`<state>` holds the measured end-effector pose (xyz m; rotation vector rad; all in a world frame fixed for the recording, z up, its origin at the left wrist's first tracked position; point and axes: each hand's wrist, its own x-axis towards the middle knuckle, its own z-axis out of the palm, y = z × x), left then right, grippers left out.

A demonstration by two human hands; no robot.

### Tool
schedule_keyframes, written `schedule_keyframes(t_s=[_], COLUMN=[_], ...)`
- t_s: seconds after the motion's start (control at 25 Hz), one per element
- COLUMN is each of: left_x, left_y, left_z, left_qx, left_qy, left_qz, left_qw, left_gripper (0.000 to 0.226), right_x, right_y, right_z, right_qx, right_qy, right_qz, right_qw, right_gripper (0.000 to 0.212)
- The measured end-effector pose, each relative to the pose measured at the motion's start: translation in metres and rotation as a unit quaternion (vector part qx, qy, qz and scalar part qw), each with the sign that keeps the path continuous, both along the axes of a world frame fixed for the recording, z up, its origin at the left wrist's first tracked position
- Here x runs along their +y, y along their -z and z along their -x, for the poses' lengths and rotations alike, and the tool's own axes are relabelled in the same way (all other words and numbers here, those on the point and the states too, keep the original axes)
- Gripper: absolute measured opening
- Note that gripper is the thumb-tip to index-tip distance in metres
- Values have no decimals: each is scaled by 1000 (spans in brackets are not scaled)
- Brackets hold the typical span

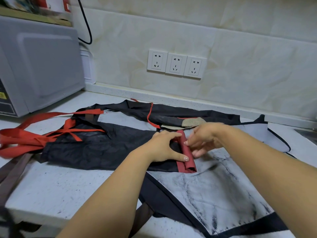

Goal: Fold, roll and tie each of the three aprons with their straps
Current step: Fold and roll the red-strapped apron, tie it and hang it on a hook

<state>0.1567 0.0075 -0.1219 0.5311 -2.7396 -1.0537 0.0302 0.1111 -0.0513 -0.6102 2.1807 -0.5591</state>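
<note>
Rolling in hand: your left hand [164, 146] and right hand [204, 140] both pinch the red-edged roll [187, 157] at the end of the black apron [96, 148]. Unrolled cloth lies left of the grip, red straps [25, 140] beyond. Keep both ends level, roll tight, and avoid catching the grey apron [223, 189] underneath.

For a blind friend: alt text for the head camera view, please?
A person's left hand and right hand grip a red roll at the end of a black apron on a pale countertop. Red straps trail left, near a microwave.
</note>
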Motion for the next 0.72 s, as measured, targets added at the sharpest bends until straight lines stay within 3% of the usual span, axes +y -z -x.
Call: schedule_keyframes(t_s=[0.12, 0.24, 0.4, 0.52, 0.6, 0.68, 0.72], left_x=[-1, -10, -20, -27, -29, -28, -28], left_y=[-1, 0, -3, -9, -10, -9, -8], left_z=[-4, -4, -8, -16, -18, -18, -17], left_qx=[-1, -14, -3, -33, -34, -25, -18], left_qy=[8, 29, 8, -42, -59, -66, -70], left_qz=[1, -23, -44, 26, 10, -8, -14], left_qw=[1000, 999, 999, 998, 998, 997, 997], left_gripper=[92, 89, 68, 37, 20, 16, 19], right_x=[0, -15, -27, -30, -34, -38, -37], right_y=[7, 8, 6, 2, 11, 22, 21], right_z=[-2, -20, -35, -46, -54, -58, -60], right_qx=[42, 114, 198, 302, 408, 445, 436], right_qy=[-20, -63, -106, -164, -186, -176, -179], right_qz=[-35, -34, -61, -103, -92, -66, -59], right_qw=[998, 991, 972, 933, 889, 876, 880], right_gripper=[20, 13, 13, 15, 24, 32, 27])
